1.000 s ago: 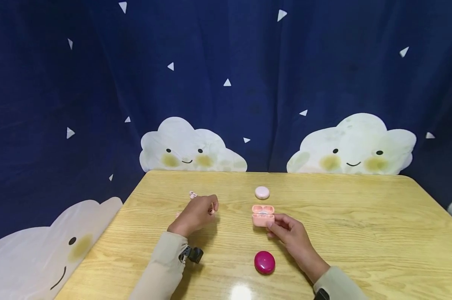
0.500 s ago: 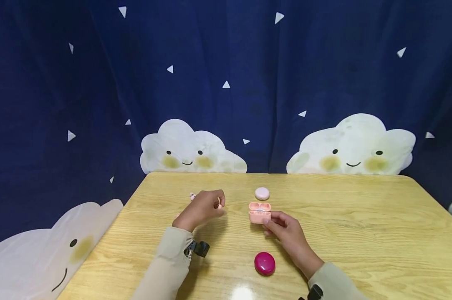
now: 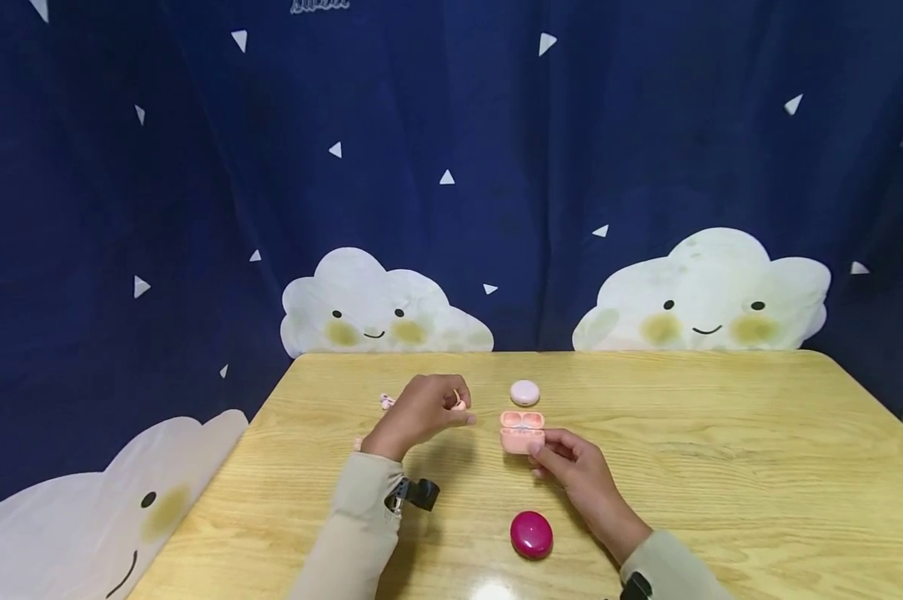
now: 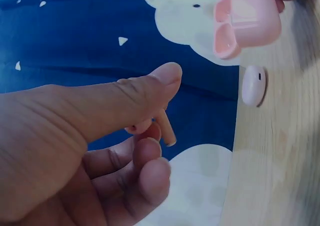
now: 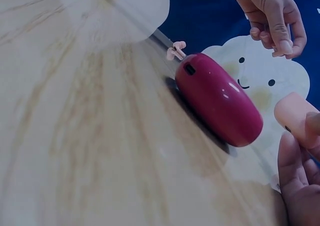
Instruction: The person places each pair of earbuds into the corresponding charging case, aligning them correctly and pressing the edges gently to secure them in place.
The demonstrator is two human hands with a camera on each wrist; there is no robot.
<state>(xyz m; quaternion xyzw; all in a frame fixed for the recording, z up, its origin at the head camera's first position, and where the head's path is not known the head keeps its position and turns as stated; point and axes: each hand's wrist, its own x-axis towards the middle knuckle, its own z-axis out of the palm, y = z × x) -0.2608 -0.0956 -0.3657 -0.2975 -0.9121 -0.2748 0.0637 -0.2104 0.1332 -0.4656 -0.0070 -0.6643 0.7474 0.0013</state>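
My left hand (image 3: 419,414) is above the table's middle, left of the case. Between its thumb and fingers it pinches a peach-pink stemmed earbud (image 4: 166,129); part of the bud is hidden by the thumb. My right hand (image 3: 584,479) grips the right side of a pink earbud case (image 3: 521,440), lid up, hinge at the back, held just above the table. The left hand and the case are apart. In the left wrist view the same case (image 4: 257,18) shows the hollows of its raised lid.
Behind the case lies a pale pink rounded case (image 3: 524,392). Nearer me is a shiny magenta round case (image 3: 531,534). Pale earbuds (image 3: 387,402) lie behind the left hand; another small pale piece (image 3: 358,443) is partly hidden by the wrist. A dark blue curtain (image 3: 451,108) hangs behind the table.
My left hand has moved right with the earbud, closer to the case. The right hand shifted the case slightly left, then back a little. The head view has tilted up a bit.
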